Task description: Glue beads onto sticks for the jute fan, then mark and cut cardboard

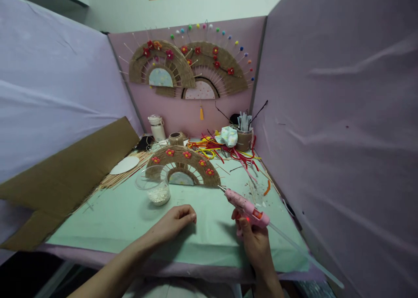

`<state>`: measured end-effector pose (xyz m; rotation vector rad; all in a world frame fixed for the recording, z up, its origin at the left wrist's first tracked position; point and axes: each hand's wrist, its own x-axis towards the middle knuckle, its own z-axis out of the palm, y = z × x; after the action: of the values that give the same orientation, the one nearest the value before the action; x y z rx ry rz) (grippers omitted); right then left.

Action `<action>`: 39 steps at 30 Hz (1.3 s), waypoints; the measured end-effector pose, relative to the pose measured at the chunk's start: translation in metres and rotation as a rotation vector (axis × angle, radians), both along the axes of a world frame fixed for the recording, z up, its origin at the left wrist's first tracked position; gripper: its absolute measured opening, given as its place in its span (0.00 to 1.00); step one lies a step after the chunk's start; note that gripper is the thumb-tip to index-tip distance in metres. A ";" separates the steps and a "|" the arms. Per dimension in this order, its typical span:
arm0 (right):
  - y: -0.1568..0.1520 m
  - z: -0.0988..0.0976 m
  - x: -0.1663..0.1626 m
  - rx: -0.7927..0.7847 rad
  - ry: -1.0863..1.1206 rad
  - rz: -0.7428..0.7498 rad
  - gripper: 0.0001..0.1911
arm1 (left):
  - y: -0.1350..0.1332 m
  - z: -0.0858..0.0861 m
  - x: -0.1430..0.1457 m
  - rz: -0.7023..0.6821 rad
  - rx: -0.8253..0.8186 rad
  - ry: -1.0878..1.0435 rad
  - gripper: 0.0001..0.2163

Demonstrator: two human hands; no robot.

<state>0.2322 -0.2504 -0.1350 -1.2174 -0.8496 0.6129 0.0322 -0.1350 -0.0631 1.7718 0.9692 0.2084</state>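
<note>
My right hand (254,241) is wrapped round the handle of a pink hot glue gun (246,206), its metal tip pointing up and left and a small red light glowing. A long clear glue stick (307,254) runs out of its back. My left hand (181,217) is curled closed over the table; its fingertips are hidden, so I cannot tell whether it holds anything. Beyond the hands lies a twine-wrapped fan (184,156) with red flowers. A clear plastic cup (153,184) with small white pieces stands left of it, in front of its left end.
Pipe cleaners (212,147), a twine roll (176,137), a white bottle (157,128) and a pot of glue sticks (244,137) line the back. Cardboard (75,171), thin sticks and a white oval (124,165) are at left. Two finished fans (222,69) hang on the pink panel.
</note>
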 end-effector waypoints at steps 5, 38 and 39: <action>0.000 -0.004 0.000 0.000 -0.037 -0.001 0.20 | -0.023 0.009 -0.014 -0.119 -0.073 0.032 0.25; -0.001 -0.005 0.002 -0.012 -0.038 -0.040 0.22 | 0.010 -0.012 0.058 0.491 -0.863 -0.849 0.07; -0.001 -0.005 0.002 -0.014 -0.043 -0.035 0.22 | 0.011 -0.015 0.060 0.487 -0.856 -0.874 0.06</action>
<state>0.2345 -0.2514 -0.1401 -1.2600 -0.8590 0.5669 0.0920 -0.1237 -0.0781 0.5239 0.6491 0.6897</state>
